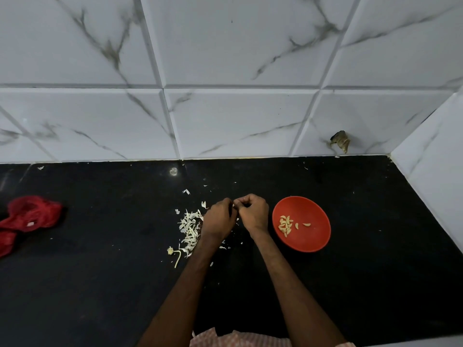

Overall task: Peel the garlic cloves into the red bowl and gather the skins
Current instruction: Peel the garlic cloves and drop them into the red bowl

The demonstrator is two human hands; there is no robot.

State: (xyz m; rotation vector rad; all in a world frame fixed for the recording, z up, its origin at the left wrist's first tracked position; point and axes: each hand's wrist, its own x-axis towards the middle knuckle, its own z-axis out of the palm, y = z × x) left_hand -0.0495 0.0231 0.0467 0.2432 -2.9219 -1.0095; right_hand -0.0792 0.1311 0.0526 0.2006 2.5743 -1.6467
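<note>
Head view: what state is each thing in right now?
Left hand: fingers curled, pinching a clove, mostly hidden.
Right hand: fingers curled, pinching the same clove.
Bowl: upright on the counter, holding peeled cloves.
Skins: loose pile left of the hands, scraps scattered around.
Stalk: lying at the pile's near end.
Red bag: crumpled, far left.

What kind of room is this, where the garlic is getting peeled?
Most likely a home kitchen. There is a black stone counter, marble-look wall tiles behind it, a red bowl holding peeled garlic cloves, and a pile of skins on the counter.
</note>
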